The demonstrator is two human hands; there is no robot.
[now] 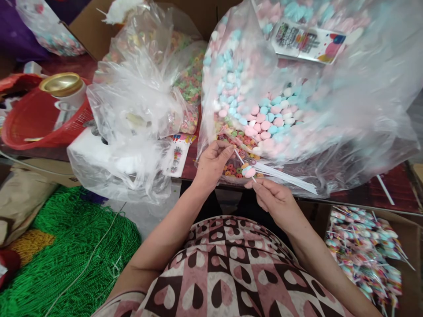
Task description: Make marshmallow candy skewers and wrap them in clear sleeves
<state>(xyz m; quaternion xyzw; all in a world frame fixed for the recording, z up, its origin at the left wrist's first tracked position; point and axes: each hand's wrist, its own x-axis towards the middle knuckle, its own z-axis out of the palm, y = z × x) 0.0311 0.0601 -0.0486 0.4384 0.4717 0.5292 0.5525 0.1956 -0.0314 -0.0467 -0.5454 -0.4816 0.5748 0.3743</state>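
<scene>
Between my two hands runs a thin white lollipop stick (239, 156) with pink, blue and orange candies (248, 171) threaded on its middle. My left hand (214, 160) pinches its upper end. The lower end is pinched by the fingers of my right hand (272, 198). Just beyond lies a large clear plastic bag (343, 110) of pink, blue and white candies (264, 119). Small ring-shaped candies (233, 171) are spread by my left fingers. A bundle of loose white sticks (291, 177) rests beside my right hand.
A red basket (20, 127) holding a gold-coloured bowl (61, 83) stands at left. Crumpled clear bags (128, 119) sit beside it. Green cords (82, 246) are heaped lower left. Wrapped candy sticks (366, 259) fill a cardboard box (411, 251) lower right. Printed packets (309, 42) lie on the big bag.
</scene>
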